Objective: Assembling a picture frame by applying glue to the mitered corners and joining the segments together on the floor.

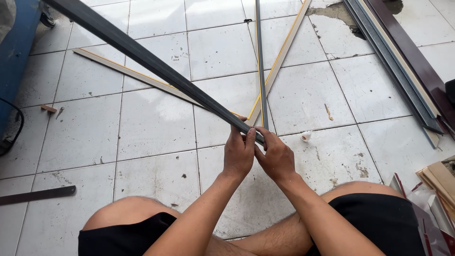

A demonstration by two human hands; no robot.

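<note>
I sit on a white tiled floor with both hands together in front of my knees. My left hand (238,152) grips the near end of a long dark grey strip (142,56) that runs up to the upper left. My right hand (276,158) holds the near end of a second dark strip (260,71) that runs straight away from me. The two strips meet at a corner between my fingers. Beneath them lie two pale strips with yellow edges (137,76), forming a V on the floor.
A bundle of long profiles (403,66), grey, cream and dark red, lies at the right. A small white object (306,136) sits near my right hand. A dark flat bar (38,194) lies at the left, a blue thing (14,57) stands at far left, and wooden pieces (438,180) lie at lower right.
</note>
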